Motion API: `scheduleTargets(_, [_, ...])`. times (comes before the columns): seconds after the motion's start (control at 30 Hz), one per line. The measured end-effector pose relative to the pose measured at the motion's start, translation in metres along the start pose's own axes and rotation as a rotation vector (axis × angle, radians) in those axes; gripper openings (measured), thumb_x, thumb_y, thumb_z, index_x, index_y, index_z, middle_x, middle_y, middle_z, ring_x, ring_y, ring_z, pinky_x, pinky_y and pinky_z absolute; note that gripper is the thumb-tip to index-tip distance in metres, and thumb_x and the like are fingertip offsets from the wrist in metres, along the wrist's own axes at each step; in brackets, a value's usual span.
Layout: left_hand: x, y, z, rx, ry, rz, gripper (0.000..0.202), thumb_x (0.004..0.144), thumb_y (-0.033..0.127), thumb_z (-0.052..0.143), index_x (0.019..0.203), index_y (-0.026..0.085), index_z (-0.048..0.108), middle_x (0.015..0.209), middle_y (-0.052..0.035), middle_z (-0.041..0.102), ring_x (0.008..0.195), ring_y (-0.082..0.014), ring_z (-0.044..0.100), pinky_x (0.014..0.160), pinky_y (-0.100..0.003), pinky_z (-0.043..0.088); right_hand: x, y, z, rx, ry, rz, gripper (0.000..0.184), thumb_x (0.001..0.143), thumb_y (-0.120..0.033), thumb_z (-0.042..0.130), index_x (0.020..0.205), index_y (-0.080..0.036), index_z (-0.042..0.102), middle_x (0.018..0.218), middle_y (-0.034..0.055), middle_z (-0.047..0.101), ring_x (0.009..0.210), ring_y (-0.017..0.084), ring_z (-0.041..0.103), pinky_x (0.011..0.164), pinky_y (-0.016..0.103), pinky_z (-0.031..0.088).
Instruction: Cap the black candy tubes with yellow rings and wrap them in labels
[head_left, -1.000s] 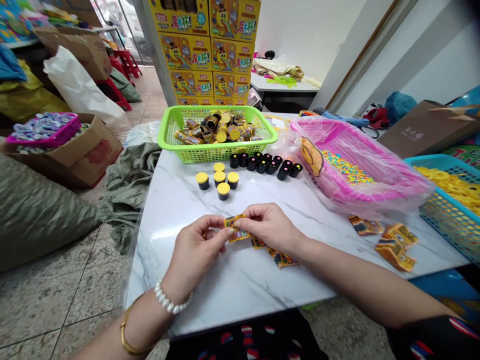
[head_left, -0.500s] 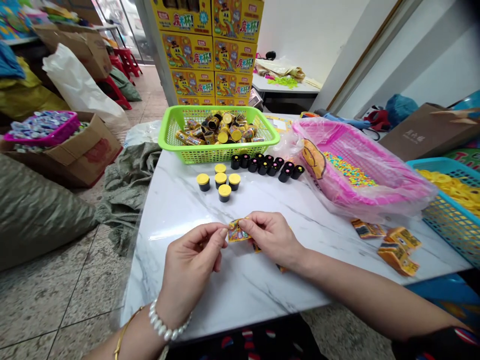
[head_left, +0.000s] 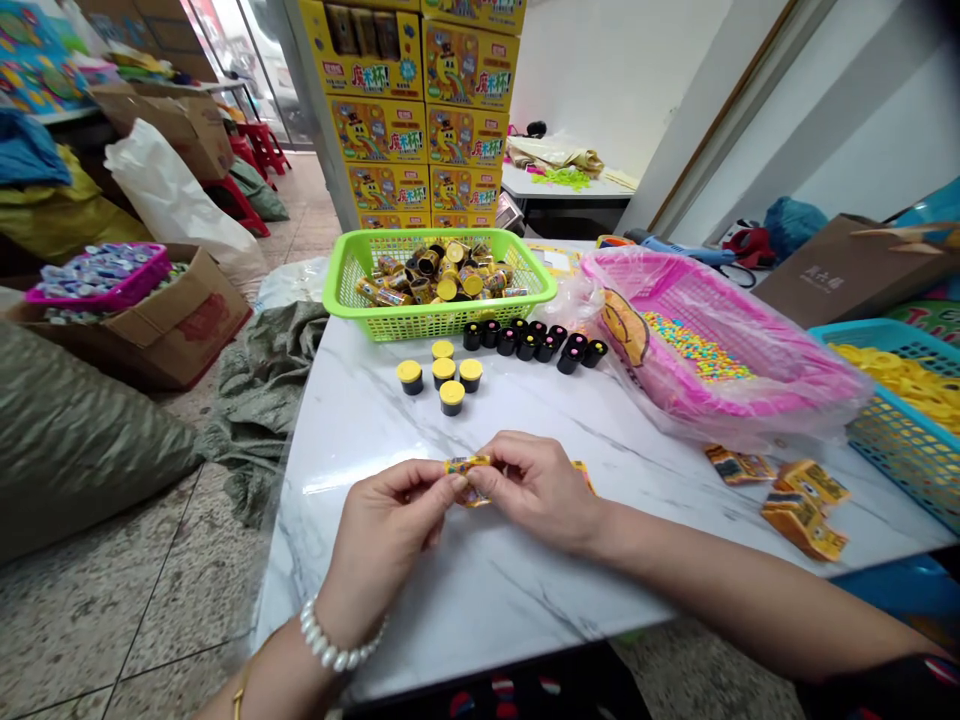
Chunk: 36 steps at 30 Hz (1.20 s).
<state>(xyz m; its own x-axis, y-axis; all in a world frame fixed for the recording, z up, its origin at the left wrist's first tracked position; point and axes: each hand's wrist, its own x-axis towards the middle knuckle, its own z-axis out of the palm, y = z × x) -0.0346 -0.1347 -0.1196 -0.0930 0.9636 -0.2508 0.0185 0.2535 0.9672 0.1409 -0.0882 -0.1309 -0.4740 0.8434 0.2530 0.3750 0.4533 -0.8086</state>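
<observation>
Both bare hands pinch one small yellow printed foil packet (head_left: 466, 464) low over the white marble tabletop (head_left: 420, 620), well in front of the lime-green plastic mesh basket (head_left: 439, 325), my reference point. Left hand (head_left: 382, 545): narrow pinch, thumb and fingertips on the packet's left end. Right hand (head_left: 536, 490): same narrow pinch on its right end, almost meeting the left. Fingers hide most of the packet, so can't tell how it's folded. Second yellow foil packet (head_left: 583, 475) pokes out just past the right hand, toward the basket.

Just in front of the basket: four black cups with yellow lids (head_left: 451, 397) in a cluster, and a row of small black cups (head_left: 527, 347) to their right. Right of the basket: pink mesh basket (head_left: 720, 340) in a clear plastic bag, holding multicoloured candy. Further right, on the near side: folded yellow packets (head_left: 802, 525).
</observation>
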Motion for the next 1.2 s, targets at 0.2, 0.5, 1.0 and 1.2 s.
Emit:
scheduleTargets(0.2, [0.006,0.002,-0.009,0.005,0.132,0.114,0.014,0.069,0.031,0.079,0.068,0.017,0.074,0.067,-0.0002,0.063,0.051,-0.0067,0.041,0.045,-0.02,0.031,0.042,0.0,-0.025,-0.322,0.107,-0.295,0.023,0.091,-0.036,0.059,0.091,-0.016,0.07,0.077,0.0043,0.063,0.068,0.014,0.054,0.066,0.027,0.044])
scheduleTargets(0.5, [0.009,0.0,-0.018,-0.028,0.055,0.014,0.021,0.073,0.034,0.076,0.077,0.014,0.074,0.058,-0.0013,0.064,0.044,-0.0048,0.036,0.041,-0.018,0.025,0.097,0.009,-0.019,-1.019,-0.186,-0.711,0.02,0.095,-0.017,0.046,0.088,-0.016,0.064,0.097,0.0125,0.059,0.088,0.023,0.049,0.071,0.036,0.039])
scheduleTargets(1.0, [0.021,-0.001,-0.018,-0.419,-0.119,-0.305,0.027,0.069,0.032,0.08,0.073,0.012,0.062,0.047,0.0063,0.049,0.035,-0.0005,0.034,0.035,-0.013,0.015,0.021,-0.003,-0.024,0.744,-0.202,0.358,0.031,0.068,-0.024,0.077,0.095,-0.015,0.064,0.083,0.0012,0.065,0.066,0.009,0.057,0.062,0.022,0.047])
scheduleTargets(1.2, [0.025,-0.002,-0.02,-0.518,-0.133,-0.3,0.03,0.066,0.03,0.081,0.079,0.011,0.063,0.06,0.004,0.056,0.036,0.001,0.031,0.033,-0.014,0.012,0.023,0.004,-0.025,0.63,-0.065,0.409,0.028,0.069,-0.02,0.073,0.095,-0.015,0.063,0.082,0.0004,0.064,0.065,0.009,0.055,0.061,0.023,0.045])
